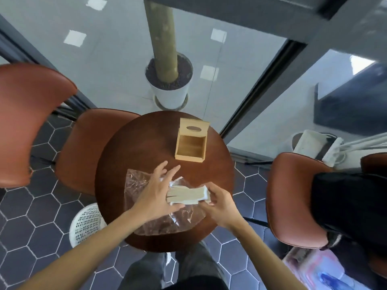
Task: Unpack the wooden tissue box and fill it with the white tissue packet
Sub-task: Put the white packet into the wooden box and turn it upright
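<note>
Nearest the camera, dark grey trouser legs (188,266) were seen below the rim of a round dark wooden table (129,143), with both bare forearms reaching up over it. The right hand (219,204) was closed around the right end of the white tissue packet (186,195), thumb and fingers pinching that end just above the tabletop. The left hand (156,193) was laid against the packet's left end with its fingers spread and pointing away from the body; the palm appeared to touch the packet, though whether anything was actually gripped on that side could not be told. Under and around both hands a crumpled clear plastic bag (146,222) was spread flat on the table, reaching out to the left of the left hand and back toward the body beneath the right wrist.

Beyond the held packet, up and slightly to the right of it and well apart from both hands, the wooden tissue box (190,152) was set on the far part of the table. Its cavity was open and bare, and its lid (193,127), with an oval slot, was tilted up behind it at the far edge.

Left of the left forearm, on the hexagon-tiled floor, a white perforated basket (83,225) was partly hidden by the table. Brown chairs (293,206) were placed at both sides. Farthest off, a white planter (170,93) holding a thick trunk was seen.
</note>
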